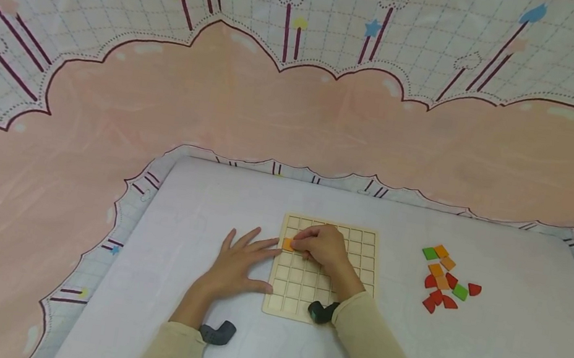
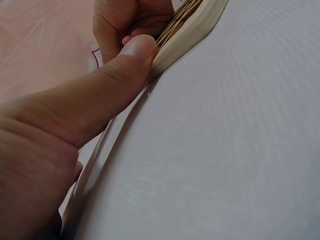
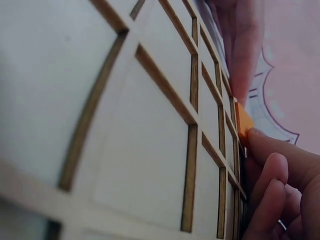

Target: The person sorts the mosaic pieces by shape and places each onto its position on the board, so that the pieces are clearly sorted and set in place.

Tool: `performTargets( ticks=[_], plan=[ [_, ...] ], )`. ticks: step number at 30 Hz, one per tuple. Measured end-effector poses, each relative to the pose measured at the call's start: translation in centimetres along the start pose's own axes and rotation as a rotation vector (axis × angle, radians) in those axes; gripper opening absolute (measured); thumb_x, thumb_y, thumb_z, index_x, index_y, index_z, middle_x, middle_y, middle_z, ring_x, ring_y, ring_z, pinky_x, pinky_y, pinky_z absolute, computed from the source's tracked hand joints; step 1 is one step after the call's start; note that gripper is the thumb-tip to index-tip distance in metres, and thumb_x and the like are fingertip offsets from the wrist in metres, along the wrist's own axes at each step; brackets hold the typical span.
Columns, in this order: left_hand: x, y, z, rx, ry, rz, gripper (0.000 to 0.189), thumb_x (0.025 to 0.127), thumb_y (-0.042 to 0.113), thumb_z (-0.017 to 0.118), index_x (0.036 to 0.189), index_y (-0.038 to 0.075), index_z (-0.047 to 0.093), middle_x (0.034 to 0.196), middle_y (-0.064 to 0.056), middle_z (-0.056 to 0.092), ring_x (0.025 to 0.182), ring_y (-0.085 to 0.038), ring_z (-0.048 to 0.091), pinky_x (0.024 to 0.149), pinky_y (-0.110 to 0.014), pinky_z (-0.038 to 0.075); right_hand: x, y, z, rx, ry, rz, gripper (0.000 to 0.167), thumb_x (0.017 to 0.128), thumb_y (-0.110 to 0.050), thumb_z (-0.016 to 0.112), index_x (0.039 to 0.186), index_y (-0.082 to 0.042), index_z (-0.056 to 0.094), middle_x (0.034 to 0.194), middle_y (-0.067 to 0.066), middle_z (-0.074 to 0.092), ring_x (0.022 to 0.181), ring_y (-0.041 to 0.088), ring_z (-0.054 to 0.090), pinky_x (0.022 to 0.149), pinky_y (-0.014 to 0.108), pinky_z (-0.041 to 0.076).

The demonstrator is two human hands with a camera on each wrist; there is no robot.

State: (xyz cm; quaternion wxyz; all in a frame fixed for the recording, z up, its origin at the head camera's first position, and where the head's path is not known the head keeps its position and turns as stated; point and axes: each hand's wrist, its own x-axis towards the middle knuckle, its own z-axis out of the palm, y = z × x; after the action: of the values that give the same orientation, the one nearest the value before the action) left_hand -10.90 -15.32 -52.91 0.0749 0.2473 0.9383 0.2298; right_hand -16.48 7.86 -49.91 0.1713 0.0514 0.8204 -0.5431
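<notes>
- Seen from the head, the right hand (image 1: 325, 248) pinches a small orange tile (image 1: 288, 244) between thumb and fingers, over the leftmost column of a wooden grid board (image 1: 291, 306), toward its far end.
- The left hand (image 1: 235, 265) lies beside the board's left edge, fingers spread, with fingertips reaching the rim around the tile.
- The left wrist view adds the board's pale, thick side, with the left thumb (image 2: 107, 75) against it; the tile is out of sight there.
- The right wrist view shows the cells sunk between raised bars, and the tile at the far rim, one corner pointing up and outward; I cannot tell whether it sits in its cell.
- From above, the tile's visible sides follow the grid lines; fingers cover part, so its long axis is unclear.
- Only the head view shows the loose red, green and orange pieces (image 1: 442, 283), right of the board.
</notes>
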Motion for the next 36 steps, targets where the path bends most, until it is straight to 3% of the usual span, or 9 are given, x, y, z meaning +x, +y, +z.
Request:
performTargets(
  ticks=[16,27,36],
  plan=[
    [-0.2,-0.1,-0.3,0.005,0.006,-0.01,0.083,0.078,0.07,0.072,0.149,0.033,0.052,0.164,0.011,0.039,0.16,-0.029,0.013,0.121,-0.068,-0.005,0.3,-0.4,0.2,-0.032,-0.04,-0.021,0.011,0.079,-0.014,0.086,0.085,-0.011,0.079,0.074,0.001,0.073,0.052,0.008,0.062,0.053,0.02,0.05],
    [-0.1,-0.1,-0.1,0.01,0.019,0.019,0.081,0.079,0.069,0.072,0.149,0.032,0.053,0.164,0.012,0.039,0.16,-0.029,0.014,0.121,-0.069,-0.003,0.1,-0.4,-0.2,-0.042,-0.051,-0.004,0.011,0.078,-0.015,0.086,0.085,-0.013,0.079,0.072,0.0,0.072,0.053,0.01,0.063,0.053,0.02,0.049],
    [-0.1,0.0,-0.1,-0.019,0.028,0.008,0.077,0.079,0.067,0.074,0.145,0.032,0.057,0.161,0.012,0.042,0.159,-0.028,0.015,0.122,-0.067,-0.003,0.1,0.2,-0.8,-0.031,-0.147,-0.048,0.019,0.082,-0.016,0.083,0.098,-0.009,0.077,0.075,0.001,0.072,0.06,0.013,0.066,0.06,0.022,0.052]
  ],
)
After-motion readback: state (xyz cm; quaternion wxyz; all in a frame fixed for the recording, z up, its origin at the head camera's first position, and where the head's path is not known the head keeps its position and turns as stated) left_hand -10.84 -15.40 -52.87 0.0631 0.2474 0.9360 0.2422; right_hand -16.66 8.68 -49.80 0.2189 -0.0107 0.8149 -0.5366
